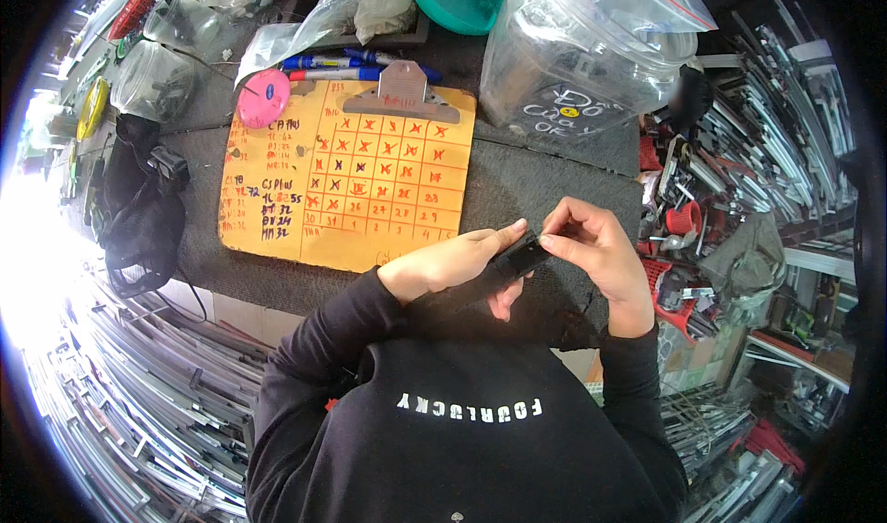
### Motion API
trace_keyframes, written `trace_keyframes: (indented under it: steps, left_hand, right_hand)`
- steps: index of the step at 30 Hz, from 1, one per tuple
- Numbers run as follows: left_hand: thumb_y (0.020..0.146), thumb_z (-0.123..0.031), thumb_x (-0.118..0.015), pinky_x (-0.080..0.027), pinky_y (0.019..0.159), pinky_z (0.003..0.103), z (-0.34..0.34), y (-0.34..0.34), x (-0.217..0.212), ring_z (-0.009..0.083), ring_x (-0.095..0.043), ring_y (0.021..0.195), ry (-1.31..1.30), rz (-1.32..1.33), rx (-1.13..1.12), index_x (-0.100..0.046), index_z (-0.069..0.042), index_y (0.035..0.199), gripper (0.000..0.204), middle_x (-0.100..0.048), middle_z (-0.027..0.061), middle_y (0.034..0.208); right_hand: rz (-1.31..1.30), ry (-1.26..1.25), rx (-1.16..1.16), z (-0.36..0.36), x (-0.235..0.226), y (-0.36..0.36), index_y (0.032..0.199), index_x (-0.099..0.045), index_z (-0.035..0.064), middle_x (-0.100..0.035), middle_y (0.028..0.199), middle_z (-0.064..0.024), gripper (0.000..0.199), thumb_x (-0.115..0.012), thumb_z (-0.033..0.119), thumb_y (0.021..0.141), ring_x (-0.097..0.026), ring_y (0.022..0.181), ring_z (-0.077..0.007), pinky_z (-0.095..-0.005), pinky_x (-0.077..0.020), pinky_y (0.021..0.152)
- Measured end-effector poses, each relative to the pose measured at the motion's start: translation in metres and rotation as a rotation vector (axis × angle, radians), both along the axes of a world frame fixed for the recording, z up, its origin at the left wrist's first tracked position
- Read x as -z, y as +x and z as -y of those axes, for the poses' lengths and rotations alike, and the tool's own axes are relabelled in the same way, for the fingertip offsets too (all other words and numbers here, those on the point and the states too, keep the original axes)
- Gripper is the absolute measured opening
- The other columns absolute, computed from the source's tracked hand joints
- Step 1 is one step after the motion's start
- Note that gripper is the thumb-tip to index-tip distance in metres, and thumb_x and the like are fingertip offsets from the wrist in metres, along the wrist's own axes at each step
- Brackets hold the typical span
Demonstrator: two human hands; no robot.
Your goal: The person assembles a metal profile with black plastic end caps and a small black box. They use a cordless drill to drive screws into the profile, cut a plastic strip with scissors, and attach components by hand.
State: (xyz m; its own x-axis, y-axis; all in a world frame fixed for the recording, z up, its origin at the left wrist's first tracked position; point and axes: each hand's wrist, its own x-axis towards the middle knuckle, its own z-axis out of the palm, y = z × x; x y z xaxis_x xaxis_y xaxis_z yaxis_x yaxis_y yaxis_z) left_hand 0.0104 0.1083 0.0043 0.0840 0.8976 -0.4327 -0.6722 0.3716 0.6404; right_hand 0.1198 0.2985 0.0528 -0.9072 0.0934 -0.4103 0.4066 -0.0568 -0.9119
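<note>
Two bare hands meet over the near edge of a dark mat-covered table [554, 176] in the head view, both closed around one small black part [520, 257]. The left hand [453, 262] grips it from the left, thumb on top and fingers curled beneath, while the right hand [596, 246] pinches its right end between thumb and fingertips. The part sits tilted between them, just above the person's black sleeves. Just behind the left hand lies an orange clipboard [277, 200] with a hand-drawn grid of crossed squares, a metal clip [403, 89] at its top. Beside that clip rest a pink round disc [263, 98] and blue pens [328, 63]. Farther back on the right stands a large clear plastic bag [582, 52]. Metal strips [139, 384] are heaped around the table.
</note>
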Motion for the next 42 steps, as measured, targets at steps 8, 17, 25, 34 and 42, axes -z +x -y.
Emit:
trace_keyframes:
  steps: [8, 17, 25, 34, 42]
  left_hand:
    - [0.110, -0.050, -0.021, -0.060, 0.064, 0.034, -0.003, 0.002, 0.012, 0.0242, -0.068, 0.062, -0.020, 0.038, 0.001, -0.057, 0.005, 0.098, 0.067, -0.062, 0.0109, 0.070]
    - [0.109, -0.051, -0.021, -0.061, 0.062, 0.034, -0.005, 0.004, 0.018, 0.0248, -0.069, 0.061, -0.027, 0.011, 0.008, -0.058, 0.005, 0.096, 0.068, -0.062, 0.0106, 0.068]
    - [0.110, -0.050, -0.019, -0.059, 0.062, 0.031, -0.005, 0.003, 0.015, 0.0228, -0.067, 0.059, -0.060, -0.014, 0.040, -0.056, 0.002, 0.095, 0.065, -0.060, 0.0083, 0.070]
    - [0.110, -0.047, -0.018, -0.057, 0.061, 0.032, -0.005, 0.007, 0.016, 0.0199, -0.064, 0.056, -0.055, -0.070, 0.088, -0.056, 0.001, 0.096, 0.064, -0.058, 0.0066, 0.069]
    - [0.111, -0.048, -0.017, -0.054, 0.061, 0.031, -0.006, 0.006, 0.019, 0.0180, -0.061, 0.054, 0.016, -0.064, 0.109, -0.056, -0.001, 0.092, 0.064, -0.056, 0.0049, 0.067]
  right_hand:
    - [0.062, 0.013, -0.030, -0.001, 0.002, 0.004, 0.088, -0.060, 0.0033, -0.062, 0.085, 0.0019, 0.012, -0.071, 0.005, 0.089, -0.057, 0.081, -0.0048, -0.0226, -0.0471, 0.074]
    - [0.079, -0.120, 0.029, 0.001, 0.016, 0.012, 0.090, -0.058, 0.0029, -0.062, 0.091, -0.0017, 0.011, -0.068, 0.006, 0.093, -0.061, 0.087, -0.0088, -0.0256, -0.0510, 0.082]
    - [0.098, -0.089, -0.002, 0.002, 0.018, 0.013, 0.090, -0.057, 0.0034, -0.059, 0.089, 0.0000, 0.012, -0.067, 0.007, 0.094, -0.058, 0.086, -0.0068, -0.0242, -0.0482, 0.079]
    - [0.137, -0.065, -0.136, -0.009, 0.022, 0.011, 0.090, -0.056, 0.0035, -0.062, 0.087, -0.0008, 0.016, -0.070, 0.010, 0.093, -0.061, 0.084, -0.0085, -0.0257, -0.0492, 0.075]
    - [0.203, -0.325, -0.187, -0.016, 0.024, 0.004, 0.093, -0.059, 0.0019, -0.065, 0.091, -0.0036, 0.011, -0.067, 0.008, 0.095, -0.066, 0.087, -0.0119, -0.0284, -0.0566, 0.082]
